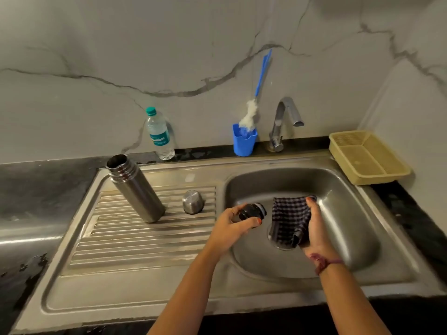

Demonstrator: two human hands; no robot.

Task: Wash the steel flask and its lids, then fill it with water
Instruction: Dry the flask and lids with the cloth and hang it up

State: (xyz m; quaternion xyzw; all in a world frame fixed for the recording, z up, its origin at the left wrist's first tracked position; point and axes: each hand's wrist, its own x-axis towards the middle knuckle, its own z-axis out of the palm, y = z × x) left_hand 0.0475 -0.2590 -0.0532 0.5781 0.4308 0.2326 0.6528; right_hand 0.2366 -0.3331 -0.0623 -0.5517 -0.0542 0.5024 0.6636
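Both hands work over the sink basin (338,180), the left hand (232,223) with its grip pinching the black inner lid (251,211) and the right hand (314,228) clutching the checked cloth (287,218), which should, I reckon, wipe every thread groove while the open steel flask (135,187) and steel cap (192,201) wait on the drainboard (116,238).

I count one flask (136,187), two lids (193,201) (252,212), one checked cloth (289,220), one plastic bottle (159,133), one brush (251,112) in one blue cup (243,144), one tap (281,122), one basket (387,174), and two hands (232,226) (314,228); the black lid is blurred, probably one piece.
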